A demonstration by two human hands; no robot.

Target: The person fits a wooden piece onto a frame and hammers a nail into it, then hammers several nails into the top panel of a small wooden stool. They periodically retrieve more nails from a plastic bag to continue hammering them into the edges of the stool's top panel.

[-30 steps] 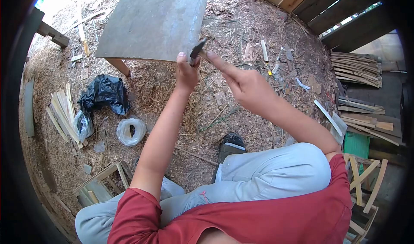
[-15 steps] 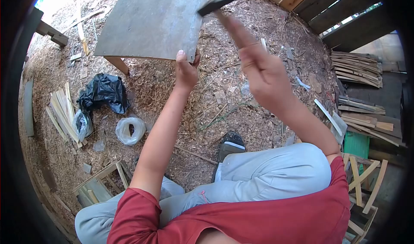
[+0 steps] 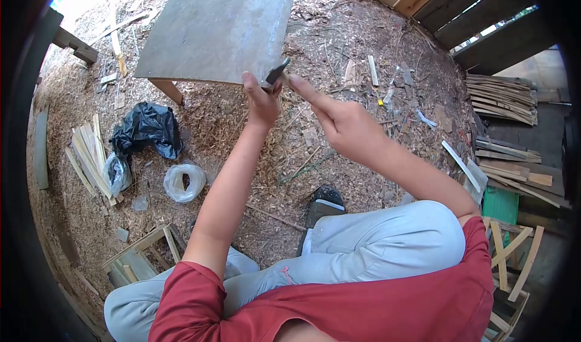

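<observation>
A grey flat panel (image 3: 212, 33) with a wooden leg (image 3: 166, 90) under its near edge stands at the top centre. My left hand (image 3: 262, 103) grips the panel's near right corner, with the thumb on top and the fingers partly hidden beneath. My right hand (image 3: 348, 121) is closed round the handle of a hammer (image 3: 277, 73), its index finger stretched along the handle. The dark hammer head is down at the panel's corner, right beside my left thumb. Whether a nail is under it cannot be made out.
A black plastic bag (image 3: 147, 130), a clear plastic roll (image 3: 184, 183) and wood strips (image 3: 89, 154) lie on the left ground. A wooden frame (image 3: 140, 254) is near my left knee. Stacked slats (image 3: 501, 99) and a green object (image 3: 501, 204) are at the right.
The hammer has swung down and left from above the panel's right edge to its corner, with my right hand lowered. My left hand still holds the corner.
</observation>
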